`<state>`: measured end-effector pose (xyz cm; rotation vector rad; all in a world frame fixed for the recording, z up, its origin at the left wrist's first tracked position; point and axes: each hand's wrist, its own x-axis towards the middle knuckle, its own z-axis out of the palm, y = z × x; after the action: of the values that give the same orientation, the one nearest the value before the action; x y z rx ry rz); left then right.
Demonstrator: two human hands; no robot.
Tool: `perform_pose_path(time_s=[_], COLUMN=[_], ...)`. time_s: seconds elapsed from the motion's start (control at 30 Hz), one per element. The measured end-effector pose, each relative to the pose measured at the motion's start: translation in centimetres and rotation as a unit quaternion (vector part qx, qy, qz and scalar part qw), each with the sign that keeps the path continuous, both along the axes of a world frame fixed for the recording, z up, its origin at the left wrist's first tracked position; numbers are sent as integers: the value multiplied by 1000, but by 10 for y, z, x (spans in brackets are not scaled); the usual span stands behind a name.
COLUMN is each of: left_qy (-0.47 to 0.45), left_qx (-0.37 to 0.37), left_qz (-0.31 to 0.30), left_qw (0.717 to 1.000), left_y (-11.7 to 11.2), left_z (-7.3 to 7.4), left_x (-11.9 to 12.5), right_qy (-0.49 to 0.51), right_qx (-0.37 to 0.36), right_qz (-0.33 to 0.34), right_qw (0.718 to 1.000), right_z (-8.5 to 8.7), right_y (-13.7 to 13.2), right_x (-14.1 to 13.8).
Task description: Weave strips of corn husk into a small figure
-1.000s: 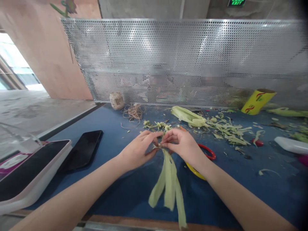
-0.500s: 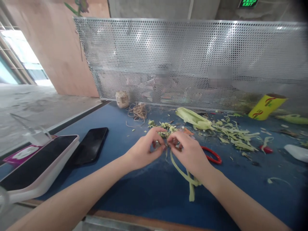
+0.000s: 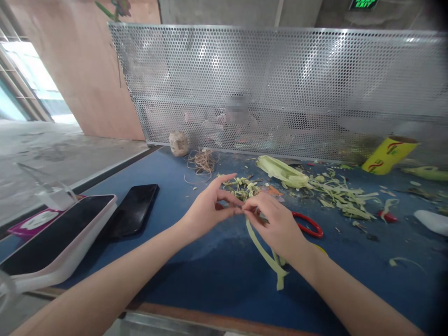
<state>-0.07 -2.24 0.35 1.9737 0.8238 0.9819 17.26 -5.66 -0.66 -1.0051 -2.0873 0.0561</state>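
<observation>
At the middle of the blue desk (image 3: 217,275), the right hand (image 3: 271,217) pinches the upper end of a green husk strip (image 3: 262,252), which hangs below and partly behind it. The left hand's (image 3: 206,205) thumb and one finger meet there, another finger raised apart; I cannot tell whether they grip. Green clippings (image 3: 245,185) lie just beyond the fingers; a red handle loop (image 3: 310,225) sits beside the right wrist. Farther back, a husk bundle (image 3: 283,172), tangled twine (image 3: 203,161) and a yellow tube (image 3: 390,156) line the perforated screen (image 3: 266,84); a black phone (image 3: 135,210) lies left.
</observation>
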Motion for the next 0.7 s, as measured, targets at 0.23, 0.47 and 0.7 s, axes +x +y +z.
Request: perform_pose_path(time_s=[0.23, 0.47, 0.7], left_qy=[-16, 71, -15], left_qx=[0, 158, 68], left_qz=[-16, 34, -19], left_qw=[1000, 984, 997], left_y=[0, -3, -6], left_z=[8, 8, 12], left_x=[-1, -5, -5], right_qy=[10, -3, -8], right_qx=[30, -13, 0], right_qz=[87, 87, 116], right_qw=[996, 996, 993], right_z=[2, 5, 6], right_y=[-1, 4, 3], right_x=[3, 6, 6])
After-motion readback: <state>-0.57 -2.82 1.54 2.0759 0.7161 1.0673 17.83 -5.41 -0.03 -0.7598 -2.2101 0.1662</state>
